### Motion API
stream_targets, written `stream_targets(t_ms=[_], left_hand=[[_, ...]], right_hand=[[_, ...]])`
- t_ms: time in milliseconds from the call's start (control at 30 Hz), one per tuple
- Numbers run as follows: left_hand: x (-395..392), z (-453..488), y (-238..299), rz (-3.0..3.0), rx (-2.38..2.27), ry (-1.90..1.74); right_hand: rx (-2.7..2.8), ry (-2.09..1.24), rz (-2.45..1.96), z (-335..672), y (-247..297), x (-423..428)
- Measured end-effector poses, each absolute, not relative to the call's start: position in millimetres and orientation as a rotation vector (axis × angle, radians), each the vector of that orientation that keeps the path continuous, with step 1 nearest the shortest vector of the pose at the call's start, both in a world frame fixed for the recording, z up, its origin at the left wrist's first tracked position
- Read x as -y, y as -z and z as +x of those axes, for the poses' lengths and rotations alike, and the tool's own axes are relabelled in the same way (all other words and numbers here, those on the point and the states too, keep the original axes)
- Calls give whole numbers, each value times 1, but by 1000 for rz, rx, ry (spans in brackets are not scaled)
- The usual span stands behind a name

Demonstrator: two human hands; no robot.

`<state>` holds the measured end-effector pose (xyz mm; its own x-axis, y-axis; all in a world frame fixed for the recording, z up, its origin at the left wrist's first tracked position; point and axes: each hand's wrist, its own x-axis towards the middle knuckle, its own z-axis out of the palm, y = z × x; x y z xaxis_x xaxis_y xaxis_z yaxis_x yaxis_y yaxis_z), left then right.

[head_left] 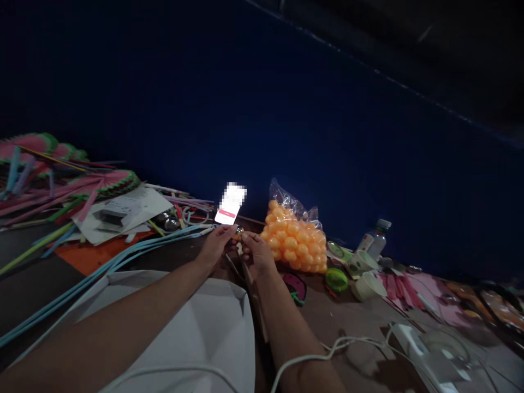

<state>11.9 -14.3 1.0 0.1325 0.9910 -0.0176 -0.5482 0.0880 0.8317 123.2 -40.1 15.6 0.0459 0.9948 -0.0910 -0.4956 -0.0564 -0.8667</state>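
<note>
My left hand (216,245) and my right hand (254,250) meet at the middle of the work surface, fingertips pinched together. Between them is a small shiny round thing (238,233), silvery with an orange tint; its exact kind is too small to make out. Just beyond my left fingers stands a phone (227,213) with a bright screen, partly pixelated. Right of my right hand sits a clear plastic bag (295,243) full of orange balls. A pale thin strip (251,289) runs below my hands toward me, beside my right forearm.
Pale blue tubes (135,250) and pink-and-green paper fans (110,183) lie leftward. A white bag-like sheet (196,322) spreads beneath my left forearm. Rightward are a green round container (336,280), paper cups (367,287), a clear bottle (374,240) and a white cable (347,341).
</note>
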Motion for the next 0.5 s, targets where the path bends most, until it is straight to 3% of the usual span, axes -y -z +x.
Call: stream_targets(t_ms=[500], left_hand=[[14, 12, 1, 797, -712, -1312]], right_hand=[[736, -1395, -925, 123, -17, 42]])
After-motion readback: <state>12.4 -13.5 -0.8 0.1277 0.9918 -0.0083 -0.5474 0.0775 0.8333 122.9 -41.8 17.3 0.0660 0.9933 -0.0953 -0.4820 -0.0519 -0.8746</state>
